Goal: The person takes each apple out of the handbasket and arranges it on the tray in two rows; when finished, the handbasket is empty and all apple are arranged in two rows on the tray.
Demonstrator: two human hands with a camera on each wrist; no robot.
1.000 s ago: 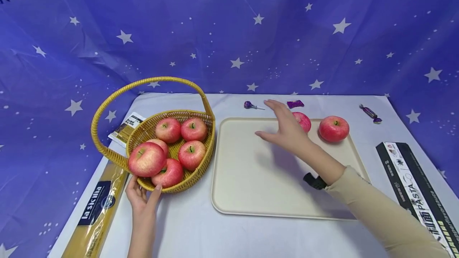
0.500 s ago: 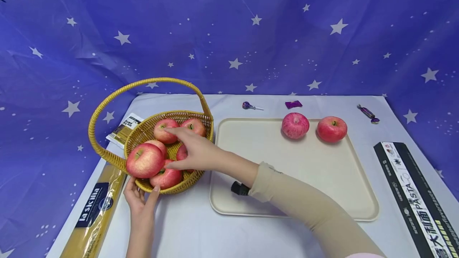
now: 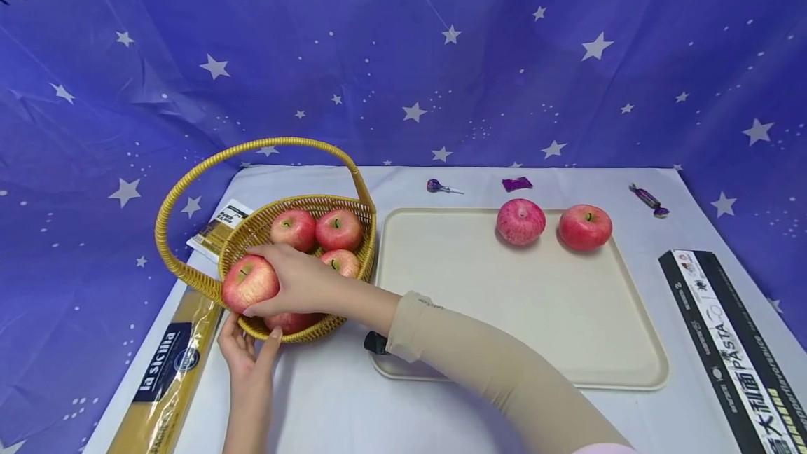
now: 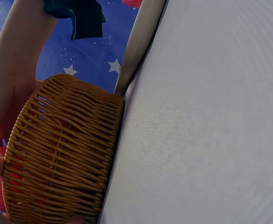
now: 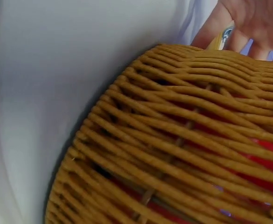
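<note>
A woven wicker basket (image 3: 367,258) with a tall arched handle stands at the left, holding several red apples. My right hand (image 3: 299,279) reaches over it and grips a large apple (image 3: 249,286) at its near left side, thumb below and fingers above. At the near rim, my left hand (image 3: 248,363) holds the basket, its thumb on the edge. The left wrist view shows the wicker side (image 4: 62,149) close up, with that hand's fingers at the rim. From the right wrist, the weave (image 5: 174,135) hides the held apple. Other apples are partly covered by my right hand.
A beige tray (image 3: 454,279) lies right of the basket, bearing two apples (image 3: 520,221) at its far edge. Behind are a lollipop (image 3: 435,186) and wrapped candies (image 3: 517,184). Pasta packages lie at both sides: a spaghetti bag (image 3: 167,363) and a black box (image 3: 725,342).
My right hand has moved left from above the tray into the basket and taken hold of the large apple. My left hand has stayed at the basket's rim.
</note>
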